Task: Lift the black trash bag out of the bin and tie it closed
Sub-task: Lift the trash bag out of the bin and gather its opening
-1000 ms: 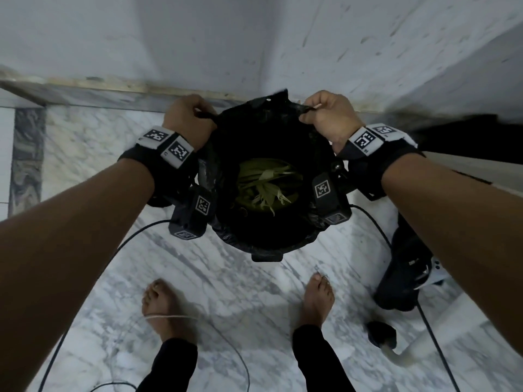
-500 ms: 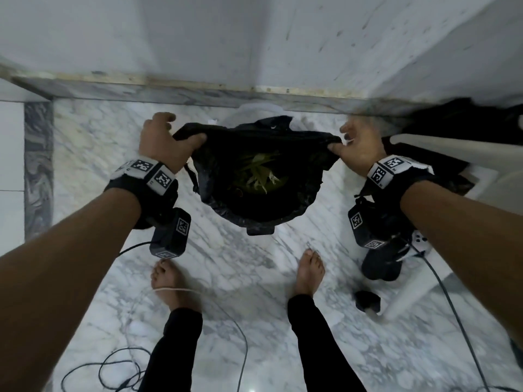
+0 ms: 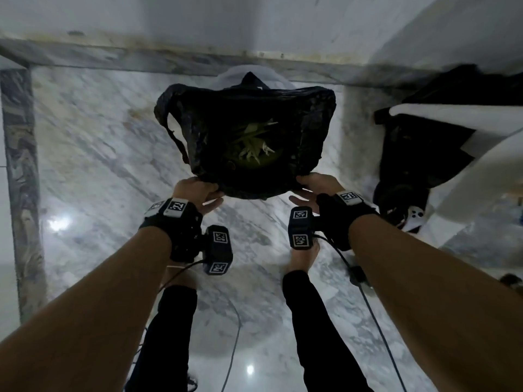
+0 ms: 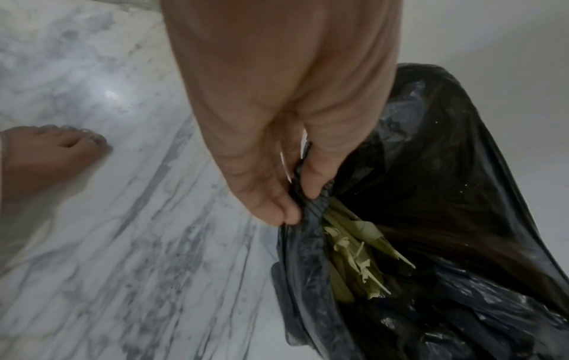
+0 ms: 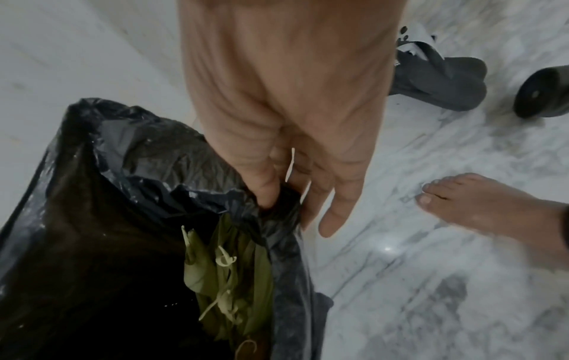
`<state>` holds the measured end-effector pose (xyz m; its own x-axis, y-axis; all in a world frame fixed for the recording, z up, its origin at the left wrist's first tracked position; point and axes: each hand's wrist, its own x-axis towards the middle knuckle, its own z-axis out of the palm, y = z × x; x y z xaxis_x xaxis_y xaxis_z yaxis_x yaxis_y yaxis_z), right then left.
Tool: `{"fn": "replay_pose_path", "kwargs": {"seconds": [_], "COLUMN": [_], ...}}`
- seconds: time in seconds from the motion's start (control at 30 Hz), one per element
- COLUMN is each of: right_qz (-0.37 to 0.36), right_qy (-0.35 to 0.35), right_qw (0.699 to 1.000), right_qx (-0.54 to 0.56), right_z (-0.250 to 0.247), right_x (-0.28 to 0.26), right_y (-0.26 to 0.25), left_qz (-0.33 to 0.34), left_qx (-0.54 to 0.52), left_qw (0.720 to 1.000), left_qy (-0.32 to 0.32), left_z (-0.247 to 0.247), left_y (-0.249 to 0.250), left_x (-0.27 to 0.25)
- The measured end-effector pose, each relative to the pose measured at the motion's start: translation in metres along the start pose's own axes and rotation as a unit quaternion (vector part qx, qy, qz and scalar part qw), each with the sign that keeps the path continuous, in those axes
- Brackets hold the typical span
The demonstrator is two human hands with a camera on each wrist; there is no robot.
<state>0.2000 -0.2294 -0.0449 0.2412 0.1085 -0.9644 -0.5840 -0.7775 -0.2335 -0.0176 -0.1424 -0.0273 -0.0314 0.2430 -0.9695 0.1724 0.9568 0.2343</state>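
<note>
The black trash bag (image 3: 246, 137) hangs open above the marble floor, with green leaf scraps (image 3: 254, 145) inside. My left hand (image 3: 198, 190) pinches the bag's near rim at its left, thumb and fingers on the plastic (image 4: 307, 202). At the right of that near rim, my right hand (image 3: 314, 185) pinches the plastic too (image 5: 277, 202). A loose handle loop (image 3: 169, 120) droops at the bag's far left. Behind the bag a pale rounded shape, the bin (image 3: 235, 77), shows against the wall; most of it is hidden.
White walls meet in a corner beyond the bag. A white chair (image 3: 467, 142) with a dark bag under it stands at the right. Cables trail over the floor (image 3: 235, 329) near my bare feet (image 5: 480, 202). A dark sandal (image 5: 440, 80) lies to the right.
Both hands let go of the bag's side edges and shifted to the near rim. The bag sits further from me and lower in view than before.
</note>
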Motion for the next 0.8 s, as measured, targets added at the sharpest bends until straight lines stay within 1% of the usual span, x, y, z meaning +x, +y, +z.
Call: {"fn": "replay_pose_path", "kwargs": {"seconds": [0.1,0.17,0.23,0.33,0.4,0.5,0.63,0.67,0.7,0.8], "right_qz": [-0.007,-0.018,-0.018,0.003,0.012,0.004,-0.004,-0.013,-0.031,-0.1], "right_qy": [-0.001,-0.001,-0.015,-0.046,-0.045,-0.016,-0.048,-0.044,-0.023,0.07], "right_qw": [1.0,1.0,1.0,0.999,0.999,1.0,0.996,0.997,0.997,0.992], "right_qx": [-0.001,0.008,0.013,0.0,-0.001,-0.021,-0.069,-0.069,-0.063,-0.018], "right_z": [-0.009,-0.012,-0.012,-0.005,-0.003,-0.008,-0.008,-0.007,-0.006,-0.015], "right_x": [-0.001,-0.002,-0.005,-0.015,-0.019,-0.021,-0.026,-0.026,-0.025,-0.02], "right_y": [0.008,0.012,0.016,0.017,0.015,0.007,-0.006,-0.01,-0.014,-0.031], "left_qz": [0.007,0.008,0.0,-0.003,-0.006,0.003,0.025,0.033,0.044,0.092], "left_qx": [0.032,0.031,0.016,0.028,0.038,0.052,0.08,0.073,0.062,0.045], "left_qw": [0.998,0.999,1.0,1.0,0.999,0.998,0.996,0.997,0.996,0.988], "left_qy": [0.048,0.043,0.021,-0.001,0.005,0.031,0.017,0.021,0.038,0.115], "left_z": [-0.001,-0.004,-0.006,-0.004,-0.002,-0.005,-0.01,-0.01,-0.011,-0.021], "left_y": [-0.006,-0.009,-0.01,-0.009,-0.006,0.003,0.008,0.009,0.011,0.02], "left_x": [0.0,-0.003,-0.006,-0.015,-0.02,-0.025,-0.026,-0.027,-0.027,-0.027]}}
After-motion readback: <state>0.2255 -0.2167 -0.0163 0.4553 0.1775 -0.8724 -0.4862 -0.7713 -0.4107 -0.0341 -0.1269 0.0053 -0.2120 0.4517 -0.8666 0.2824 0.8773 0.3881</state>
